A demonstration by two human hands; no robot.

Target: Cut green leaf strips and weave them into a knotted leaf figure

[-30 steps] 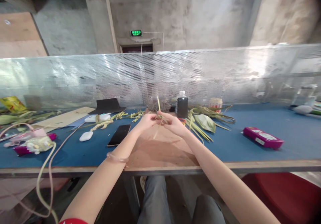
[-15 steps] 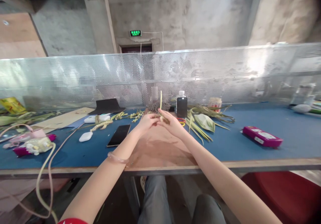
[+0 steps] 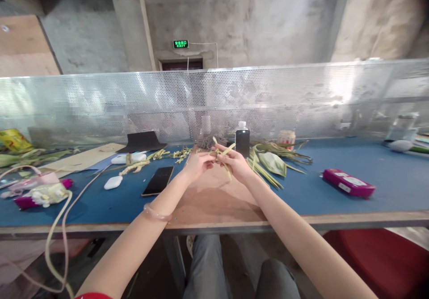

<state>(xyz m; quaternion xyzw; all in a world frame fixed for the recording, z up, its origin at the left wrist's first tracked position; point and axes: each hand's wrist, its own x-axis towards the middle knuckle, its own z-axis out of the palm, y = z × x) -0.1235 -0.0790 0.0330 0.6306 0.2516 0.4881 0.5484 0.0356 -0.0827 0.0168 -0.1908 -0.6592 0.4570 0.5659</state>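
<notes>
Both hands meet above the brown board (image 3: 214, 200) in the middle of the table. My left hand (image 3: 199, 165) is closed, its fingertips pinching the pale green leaf strips (image 3: 228, 150) from the left side. From the right, my right hand (image 3: 237, 164) has its fingers closed around the same strips. One strip end points up and right, another hangs down below the fingers. How the strips cross between the fingertips is partly hidden. Behind the hands lies a grey tangled bundle (image 3: 209, 141). Just right of it stands a dark bottle with a white cap (image 3: 242, 141).
A black phone (image 3: 158, 181) and a white earbud case (image 3: 113, 182) lie left of the board. Long green leaves (image 3: 273, 162) spread to the right, with a magenta box (image 3: 348, 183) farther over. A perforated metal screen (image 3: 150, 107) borders the back. Cables (image 3: 63, 232) hang at the left edge.
The single strip that stood upright between my hands is now slanted, with ends pointing up-right and down. My right hand's fingers have shifted and turned around the strips.
</notes>
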